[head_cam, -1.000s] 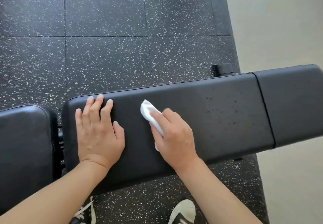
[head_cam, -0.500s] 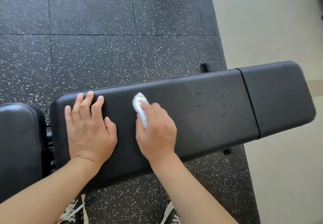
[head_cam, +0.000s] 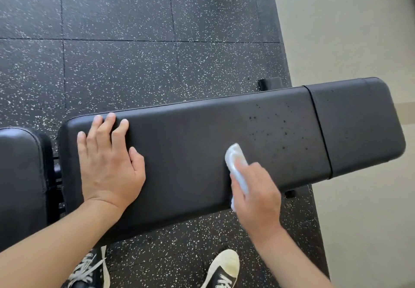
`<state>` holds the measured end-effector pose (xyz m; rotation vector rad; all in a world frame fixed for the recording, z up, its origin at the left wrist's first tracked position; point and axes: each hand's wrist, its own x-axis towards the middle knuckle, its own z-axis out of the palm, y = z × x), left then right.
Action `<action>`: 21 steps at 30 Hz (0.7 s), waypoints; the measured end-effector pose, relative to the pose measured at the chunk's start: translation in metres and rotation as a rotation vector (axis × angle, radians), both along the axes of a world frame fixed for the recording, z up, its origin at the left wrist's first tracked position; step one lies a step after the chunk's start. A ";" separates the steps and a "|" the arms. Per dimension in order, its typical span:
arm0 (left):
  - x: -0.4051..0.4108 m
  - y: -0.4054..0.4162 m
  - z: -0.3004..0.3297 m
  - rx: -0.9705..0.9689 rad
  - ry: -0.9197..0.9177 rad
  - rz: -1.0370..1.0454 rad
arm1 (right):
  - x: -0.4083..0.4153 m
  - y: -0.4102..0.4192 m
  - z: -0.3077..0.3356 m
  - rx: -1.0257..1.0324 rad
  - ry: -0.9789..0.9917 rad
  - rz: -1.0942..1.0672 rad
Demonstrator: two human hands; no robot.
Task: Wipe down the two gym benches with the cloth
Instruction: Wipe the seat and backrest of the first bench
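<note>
A long black padded gym bench [head_cam: 190, 144] lies across the view, with small dark droplets on its right half. My left hand [head_cam: 107, 162] rests flat on the bench's left end, fingers straight. My right hand [head_cam: 256, 195] grips a folded white cloth [head_cam: 235, 164] and presses it on the pad near the bench's front edge, right of the middle. It looks motion-blurred. A shorter black pad section [head_cam: 357, 126] continues the bench at the right. Part of another black bench pad [head_cam: 20, 180] shows at the far left.
Black speckled rubber floor tiles [head_cam: 134, 63] surround the benches, and pale flooring [head_cam: 348, 40] begins at the right. My two black-and-white sneakers [head_cam: 222, 269] stand just below the bench. A black frame foot [head_cam: 269, 84] sticks out behind the bench.
My right hand with the cloth has slid to the right along the bench and closer to its front edge. My left hand has stayed on the left end.
</note>
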<state>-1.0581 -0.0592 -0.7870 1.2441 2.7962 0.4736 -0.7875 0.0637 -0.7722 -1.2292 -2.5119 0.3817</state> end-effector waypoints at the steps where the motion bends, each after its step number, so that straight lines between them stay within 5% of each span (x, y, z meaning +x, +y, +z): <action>1: 0.000 0.000 0.000 0.002 0.001 0.001 | 0.000 -0.018 -0.001 -0.013 0.016 0.028; 9: 0.000 0.000 -0.001 -0.027 0.003 0.005 | -0.119 -0.009 0.002 0.013 0.076 0.292; 16: 0.000 0.001 0.000 -0.021 0.018 0.003 | -0.199 0.066 0.009 0.005 0.077 0.143; 21: -0.002 0.000 -0.002 -0.020 0.011 -0.006 | -0.139 0.096 0.002 0.099 0.062 -0.063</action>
